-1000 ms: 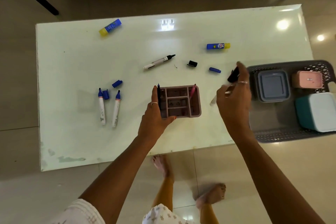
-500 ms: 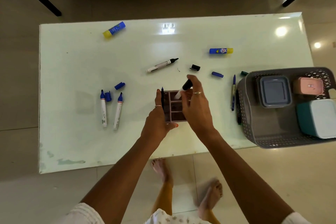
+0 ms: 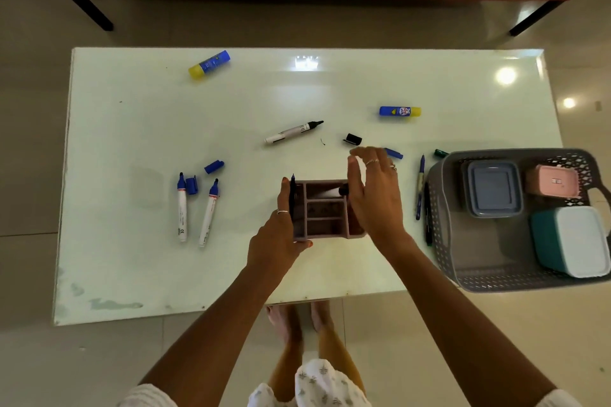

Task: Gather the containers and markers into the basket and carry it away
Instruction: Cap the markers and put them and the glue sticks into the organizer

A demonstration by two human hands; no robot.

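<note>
From my remote seat I judge the job well short of half done. Far left on the glossy pale-green bench, two uncapped blue markers lie side by side, white plastic barrels, with two loose blue caps near their tips. Farther back lies a blue-and-yellow glue stick, a stubby cylinder. Toward the middle lies a black marker, uncapped, its black cap apart to the right.

At centre my left hand grips the near-left corner of the mauve divided caddy, a matte plastic box with several compartments; a dark pen stands upright against its left wall. My right hand hovers over the caddy's right side, fingers loosely spread and holding nothing; a dark marker end pokes up beside the palm.

Right of that lie a blue cap, a second glue stick, and slim pens just beside the basket. That grey perforated basket overhangs the bench's right edge and holds three lidded boxes: grey-blue, pink, teal with white lid.

Left to do, as I judge it: the loose markers, the caddy, then the carrying.
</note>
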